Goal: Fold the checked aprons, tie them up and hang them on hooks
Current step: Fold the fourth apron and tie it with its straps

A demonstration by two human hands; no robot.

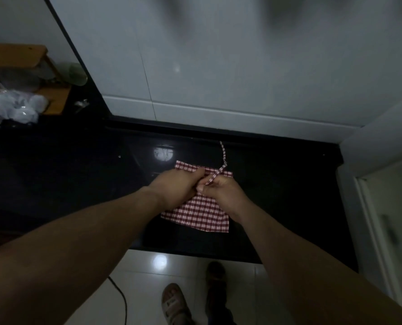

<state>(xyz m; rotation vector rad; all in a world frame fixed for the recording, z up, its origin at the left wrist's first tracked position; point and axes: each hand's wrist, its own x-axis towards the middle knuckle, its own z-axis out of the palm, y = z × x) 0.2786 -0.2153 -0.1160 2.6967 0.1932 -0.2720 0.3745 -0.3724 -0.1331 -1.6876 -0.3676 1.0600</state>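
Two hands meet over the folded apron (200,216) on the counter (78,172). Our right hand (221,191) pinches the strap (223,156); our left hand (176,184) curls tight beside it, its hold hidden. The cloth looks light and limp, so we'd grip the strap close to the fold.
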